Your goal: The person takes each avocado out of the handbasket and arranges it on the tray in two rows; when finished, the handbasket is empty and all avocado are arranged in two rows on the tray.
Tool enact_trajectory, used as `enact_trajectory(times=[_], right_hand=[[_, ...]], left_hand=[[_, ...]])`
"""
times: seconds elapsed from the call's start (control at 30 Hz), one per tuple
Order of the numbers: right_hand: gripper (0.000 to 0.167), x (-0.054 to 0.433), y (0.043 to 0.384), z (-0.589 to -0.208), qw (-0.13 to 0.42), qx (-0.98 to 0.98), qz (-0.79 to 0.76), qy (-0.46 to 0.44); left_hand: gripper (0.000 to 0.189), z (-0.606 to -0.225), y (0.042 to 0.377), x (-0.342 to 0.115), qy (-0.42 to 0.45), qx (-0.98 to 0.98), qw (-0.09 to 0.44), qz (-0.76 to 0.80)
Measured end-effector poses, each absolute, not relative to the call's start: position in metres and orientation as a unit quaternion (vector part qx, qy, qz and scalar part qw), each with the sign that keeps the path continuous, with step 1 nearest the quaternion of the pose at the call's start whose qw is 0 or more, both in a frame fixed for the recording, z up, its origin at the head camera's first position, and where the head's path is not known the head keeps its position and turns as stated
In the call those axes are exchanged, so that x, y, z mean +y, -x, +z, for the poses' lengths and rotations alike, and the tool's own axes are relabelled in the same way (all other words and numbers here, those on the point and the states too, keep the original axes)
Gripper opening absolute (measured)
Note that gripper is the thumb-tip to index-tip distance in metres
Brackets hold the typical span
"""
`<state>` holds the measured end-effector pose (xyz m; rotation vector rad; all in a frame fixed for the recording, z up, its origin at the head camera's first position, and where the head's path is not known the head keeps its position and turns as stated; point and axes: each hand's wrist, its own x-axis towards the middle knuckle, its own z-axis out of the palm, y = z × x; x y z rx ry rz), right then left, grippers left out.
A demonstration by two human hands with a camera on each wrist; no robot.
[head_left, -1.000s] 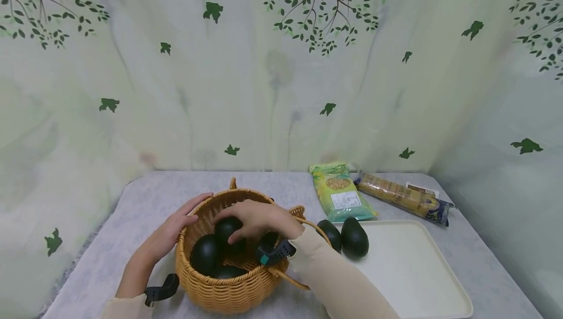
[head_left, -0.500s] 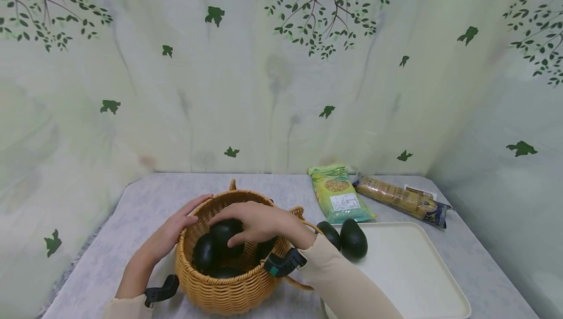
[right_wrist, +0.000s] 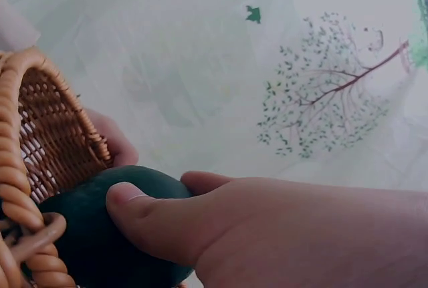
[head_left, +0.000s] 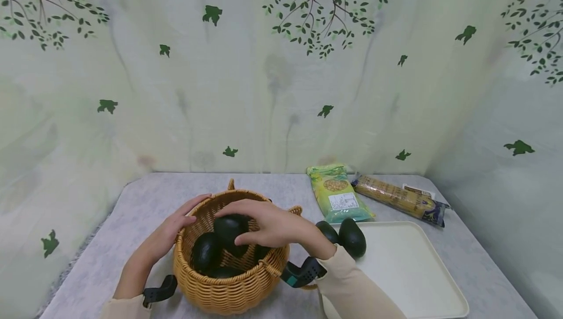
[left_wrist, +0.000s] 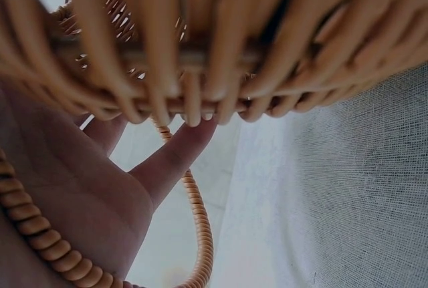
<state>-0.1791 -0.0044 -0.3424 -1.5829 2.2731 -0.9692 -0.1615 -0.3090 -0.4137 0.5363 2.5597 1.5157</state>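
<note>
Low and left of centre in the frame, the right hand (head_left: 270,223) holds a dark avocado (head_left: 228,231) between thumb and fingers, within the mouth of a wicker basket (head_left: 220,294). The left hand (head_left: 164,236), fingers extended, rests against the basket's left side. More avocados (head_left: 206,253) lie inside. At lower right, two avocados (head_left: 352,238) sit at the upper left of a white tray (head_left: 409,270) on the bench (head_left: 140,202).
</note>
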Motion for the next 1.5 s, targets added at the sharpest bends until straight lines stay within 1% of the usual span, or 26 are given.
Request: enact_trajectory(times=[0.23, 0.5, 0.63, 0.77, 0.9, 1.07, 1.17, 1.5], right_hand=[[0.059, 0.009, 0.171, -0.345, 0.117, 0.764, -0.402, 0.491], [0.060, 0.020, 0.162, -0.354, 0.149, 0.715, -0.517, 0.446], [0.060, 0.022, 0.157, -0.360, 0.129, 0.707, -0.546, 0.430], [0.057, 0.023, 0.151, -0.364, 0.087, 0.713, -0.559, 0.415], [0.057, 0.024, 0.144, -0.369, 0.062, 0.701, -0.584, 0.404], [0.057, 0.027, 0.138, -0.374, 0.042, 0.687, -0.611, 0.391], [0.057, 0.028, 0.138, -0.375, 0.032, 0.687, -0.607, 0.398], [0.056, 0.038, 0.136, -0.375, 0.022, 0.653, -0.635, 0.411]], left_hand=[[0.055, -0.412, 0.160, -0.310, -0.178, 0.844, 0.056, 0.503], [0.055, -0.412, 0.161, -0.307, -0.179, 0.838, 0.059, 0.512], [0.055, -0.412, 0.161, -0.306, -0.178, 0.841, 0.056, 0.508], [0.055, -0.412, 0.162, -0.307, -0.180, 0.842, 0.050, 0.506], [0.055, -0.412, 0.161, -0.307, -0.181, 0.841, 0.050, 0.507], [0.055, -0.414, 0.161, -0.305, -0.178, 0.841, 0.052, 0.508], [0.055, -0.414, 0.162, -0.305, -0.179, 0.842, 0.048, 0.507], [0.056, -0.413, 0.163, -0.305, -0.174, 0.842, 0.055, 0.508]])
